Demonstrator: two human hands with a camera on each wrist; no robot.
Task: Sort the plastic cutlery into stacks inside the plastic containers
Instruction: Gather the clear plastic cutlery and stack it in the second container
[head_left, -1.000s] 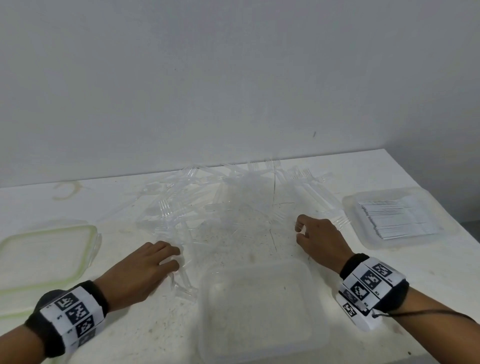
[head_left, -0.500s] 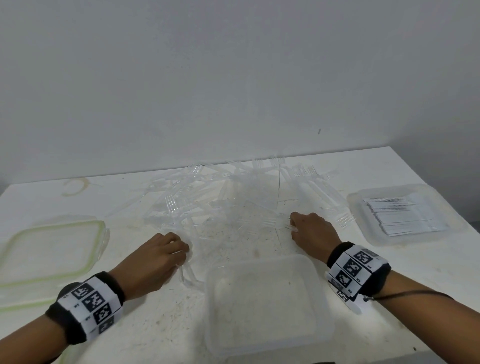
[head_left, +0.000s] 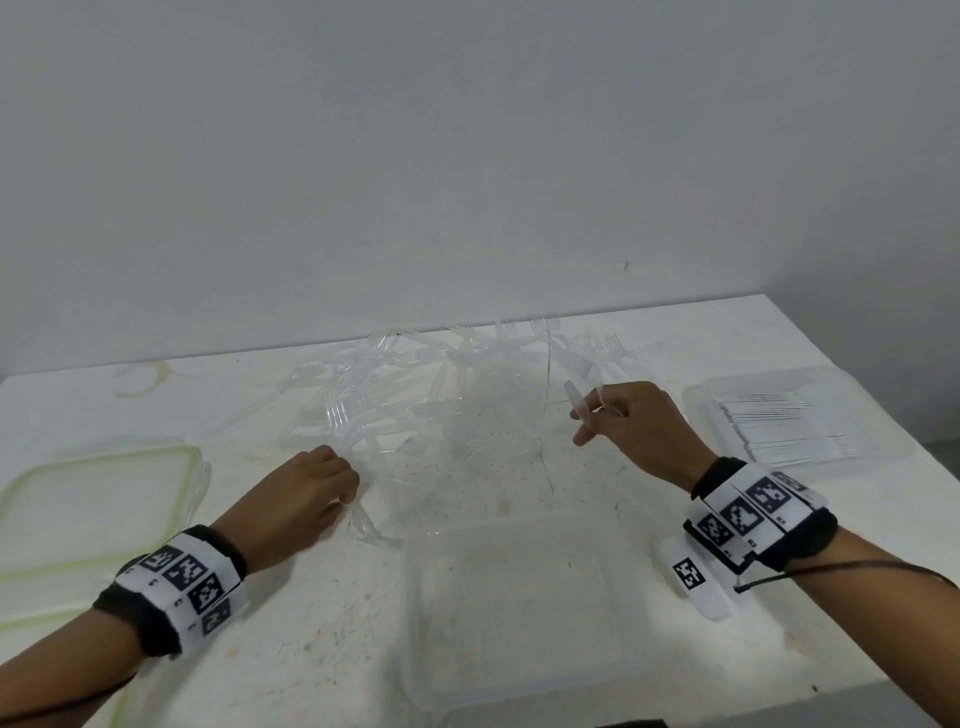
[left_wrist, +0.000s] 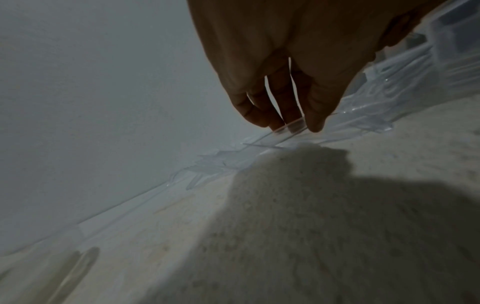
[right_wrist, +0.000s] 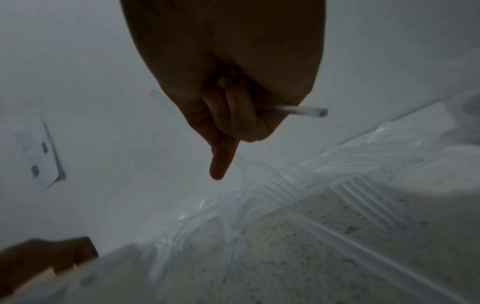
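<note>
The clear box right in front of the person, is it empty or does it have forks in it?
Empty. The clear container shows only its bare bottom; the forks lie piled on the table behind it.

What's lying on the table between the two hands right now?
Head view: between the left hand and right hand lie loose clear plastic forks from the pile, on speckled white tabletop.

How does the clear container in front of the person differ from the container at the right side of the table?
The near container is empty; the right container already holds a neat stack of cutlery. The near container lies between the two forearms, close to the table edge; the right container lies beyond the right hand, near the table's right side. Both are clear plastic, roughly rectangular, open on top, and rest flat on the table.
</note>
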